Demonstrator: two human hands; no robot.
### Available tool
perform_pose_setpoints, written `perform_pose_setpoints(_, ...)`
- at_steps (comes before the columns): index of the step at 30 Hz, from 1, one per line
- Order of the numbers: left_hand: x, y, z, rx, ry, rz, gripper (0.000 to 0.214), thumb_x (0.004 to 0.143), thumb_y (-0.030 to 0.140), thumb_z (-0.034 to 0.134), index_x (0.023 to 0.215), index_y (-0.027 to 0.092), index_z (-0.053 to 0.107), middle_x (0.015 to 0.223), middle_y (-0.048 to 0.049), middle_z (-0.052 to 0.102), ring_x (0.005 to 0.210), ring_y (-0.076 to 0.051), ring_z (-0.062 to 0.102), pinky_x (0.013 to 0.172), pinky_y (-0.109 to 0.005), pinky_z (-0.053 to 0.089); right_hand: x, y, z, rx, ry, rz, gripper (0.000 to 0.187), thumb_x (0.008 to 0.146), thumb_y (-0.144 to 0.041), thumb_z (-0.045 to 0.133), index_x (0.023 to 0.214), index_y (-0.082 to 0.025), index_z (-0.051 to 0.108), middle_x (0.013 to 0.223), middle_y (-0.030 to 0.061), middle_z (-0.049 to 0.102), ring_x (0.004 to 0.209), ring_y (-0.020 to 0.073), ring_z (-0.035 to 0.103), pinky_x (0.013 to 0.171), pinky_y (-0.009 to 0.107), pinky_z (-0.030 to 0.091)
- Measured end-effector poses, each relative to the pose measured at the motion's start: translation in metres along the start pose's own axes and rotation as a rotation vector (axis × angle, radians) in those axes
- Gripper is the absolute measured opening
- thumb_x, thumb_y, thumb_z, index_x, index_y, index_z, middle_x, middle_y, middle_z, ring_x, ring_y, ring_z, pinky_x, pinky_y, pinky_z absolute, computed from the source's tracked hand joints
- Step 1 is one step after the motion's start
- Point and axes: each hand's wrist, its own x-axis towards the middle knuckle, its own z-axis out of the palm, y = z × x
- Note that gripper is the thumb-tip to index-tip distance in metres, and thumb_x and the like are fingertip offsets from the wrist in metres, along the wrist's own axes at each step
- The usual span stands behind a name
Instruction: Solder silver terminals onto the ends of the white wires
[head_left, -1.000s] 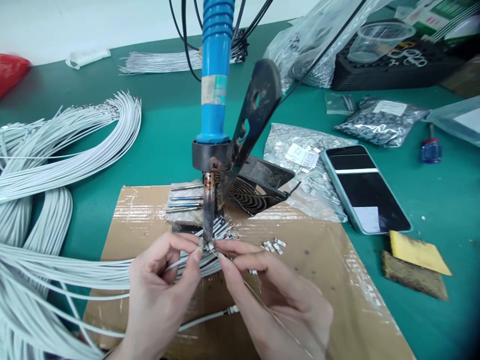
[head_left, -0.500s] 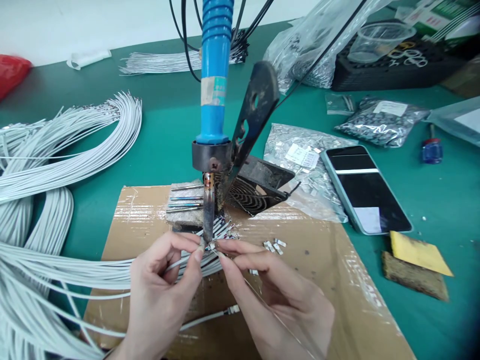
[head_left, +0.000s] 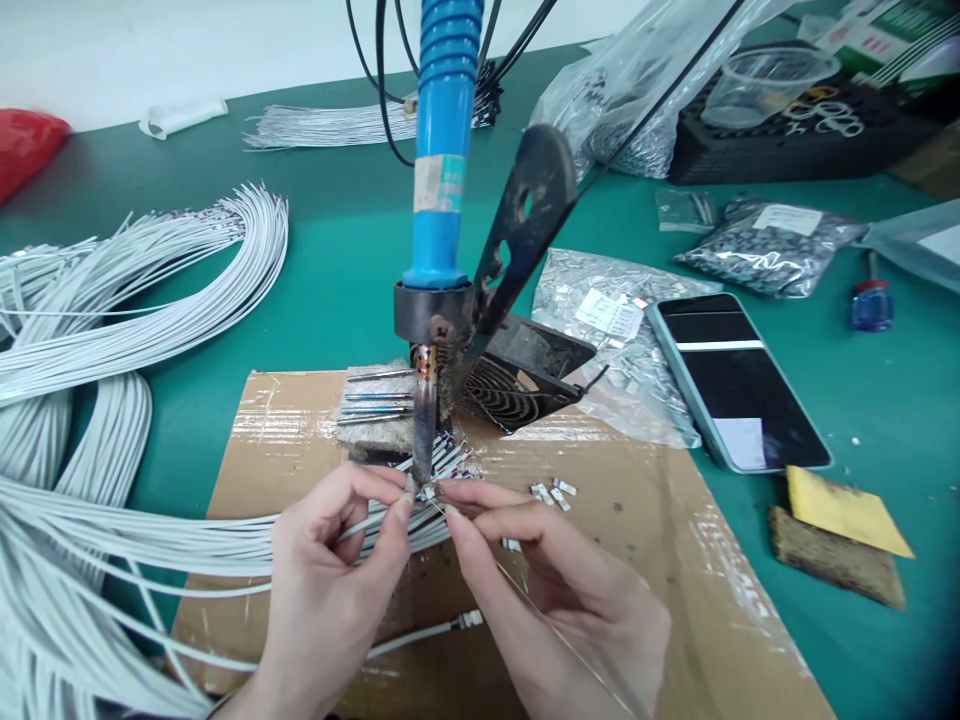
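Note:
A blue-handled soldering iron (head_left: 441, 190) hangs upright in a black bracket, its tip (head_left: 423, 465) between my fingertips. My left hand (head_left: 337, 570) is closed in a pinch on the end of a white cable just left of the tip. To the right, my right hand (head_left: 562, 590) pinches a thin strand of solder wire (head_left: 559, 635), which runs down past the palm. A small white connector (head_left: 429, 493) sits under the tip between both hands; the fingers partly hide it, and I cannot tell which of them hold it.
Bundled white cables (head_left: 135, 540) spread across the left. Beneath my hands lies a cardboard sheet (head_left: 675, 620) with loose connectors (head_left: 555, 492). A small fan (head_left: 517, 375) stands behind the iron. At right are a phone (head_left: 742, 380), a yellow sponge (head_left: 847, 510) and bags of parts (head_left: 772, 245).
The whole view has shifted slightly, so the iron and both hands appear a little further right. Both hands keep the same pinch at the iron's tip.

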Motion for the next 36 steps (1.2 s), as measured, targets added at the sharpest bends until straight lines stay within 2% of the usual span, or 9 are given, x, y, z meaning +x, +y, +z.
perform_pose_setpoints(4,0.000,-0.004,-0.001,-0.004,0.026,0.015,0.013,0.084,0.019,0.072,0.071,0.022,0.071,0.086,-0.0016,0.076,0.072,-0.014,0.071,0.050,-0.015,0.046,-0.001,0.001,0.000,-0.003,-0.006,0.002,0.017,0.088,-0.016,0.074,0.074,-0.026,0.069,0.097,-0.0010,0.084,0.085,0.0169,0.080,0.083,0.025,0.059)
perform_pose_setpoints(8,-0.003,-0.009,-0.001,0.011,-0.001,0.049,0.012,0.085,0.020,0.072,0.074,0.023,0.070,0.086,-0.0005,0.076,0.075,-0.015,0.073,0.054,-0.016,0.050,-0.003,0.001,-0.001,-0.023,-0.007,0.020,0.018,0.089,-0.017,0.073,0.074,-0.026,0.069,0.099,-0.0013,0.083,0.089,0.0166,0.079,0.085,0.024,0.059)
perform_pose_setpoints(11,-0.007,-0.009,0.002,0.043,0.052,0.039,0.012,0.086,0.021,0.070,0.074,0.024,0.069,0.089,0.0001,0.077,0.081,-0.016,0.074,0.059,-0.017,0.052,-0.003,0.002,-0.001,-0.020,-0.013,0.030,0.017,0.088,-0.018,0.074,0.074,-0.026,0.070,0.099,-0.0001,0.083,0.089,0.0178,0.079,0.085,0.026,0.059)
perform_pose_setpoints(18,-0.011,-0.005,0.008,0.102,0.127,0.081,0.014,0.085,0.021,0.070,0.071,0.023,0.068,0.091,-0.0008,0.078,0.083,-0.017,0.074,0.056,-0.019,0.050,-0.002,0.003,0.001,-0.001,0.004,0.013,0.015,0.087,-0.017,0.076,0.076,-0.027,0.071,0.100,-0.0004,0.083,0.088,0.0177,0.079,0.083,0.025,0.060)
perform_pose_setpoints(26,-0.009,-0.006,0.008,0.097,0.136,0.097,0.013,0.086,0.022,0.070,0.074,0.024,0.070,0.092,-0.0009,0.079,0.083,-0.017,0.075,0.056,-0.018,0.053,-0.001,0.004,0.004,0.045,0.029,-0.017,0.018,0.085,-0.011,0.076,0.078,-0.028,0.073,0.099,-0.0020,0.084,0.087,0.0151,0.079,0.082,0.021,0.060)
perform_pose_setpoints(36,-0.009,-0.009,0.006,0.146,0.124,0.175,0.015,0.086,0.018,0.069,0.073,0.025,0.069,0.090,0.0011,0.079,0.082,-0.016,0.076,0.056,-0.017,0.054,-0.001,0.003,0.003,0.044,0.043,-0.028,0.016,0.085,-0.013,0.077,0.076,-0.026,0.074,0.097,0.0005,0.084,0.085,0.0172,0.080,0.081,0.024,0.062)
